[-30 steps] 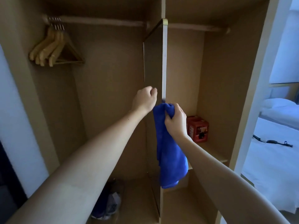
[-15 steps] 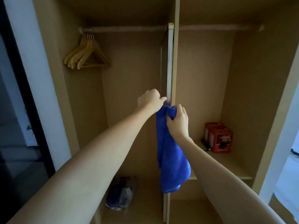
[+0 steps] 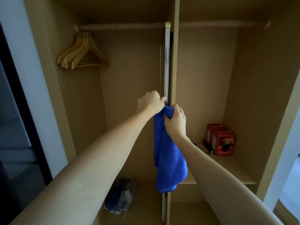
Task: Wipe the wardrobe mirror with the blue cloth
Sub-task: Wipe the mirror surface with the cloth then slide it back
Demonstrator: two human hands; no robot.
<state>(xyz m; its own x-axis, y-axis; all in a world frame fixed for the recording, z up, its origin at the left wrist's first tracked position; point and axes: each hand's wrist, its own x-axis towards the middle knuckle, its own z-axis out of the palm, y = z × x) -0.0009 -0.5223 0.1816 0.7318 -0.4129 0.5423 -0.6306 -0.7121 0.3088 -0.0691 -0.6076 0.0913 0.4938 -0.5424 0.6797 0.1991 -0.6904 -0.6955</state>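
Note:
The wardrobe mirror [image 3: 167, 62] is a tall narrow panel seen edge-on beside the wardrobe's central divider; its glass face is hidden from me. My left hand [image 3: 151, 103] grips the mirror's edge at mid height, thumb on the front edge. Just right of it, my right hand [image 3: 176, 121] is closed on the bunched top of the blue cloth [image 3: 168, 161], which hangs straight down in front of the divider.
Several wooden hangers [image 3: 81, 52] hang on the rail at upper left. A red box [image 3: 221, 139] and a dark flat object sit on the right shelf [image 3: 227, 169]. Shoes [image 3: 120, 198] lie on the wardrobe floor. A dark doorway is at far left.
The mirror panel has swung from angled out to nearly flat against the divider, my left hand moving with it. My view shifted left. The cloth stays in my right hand.

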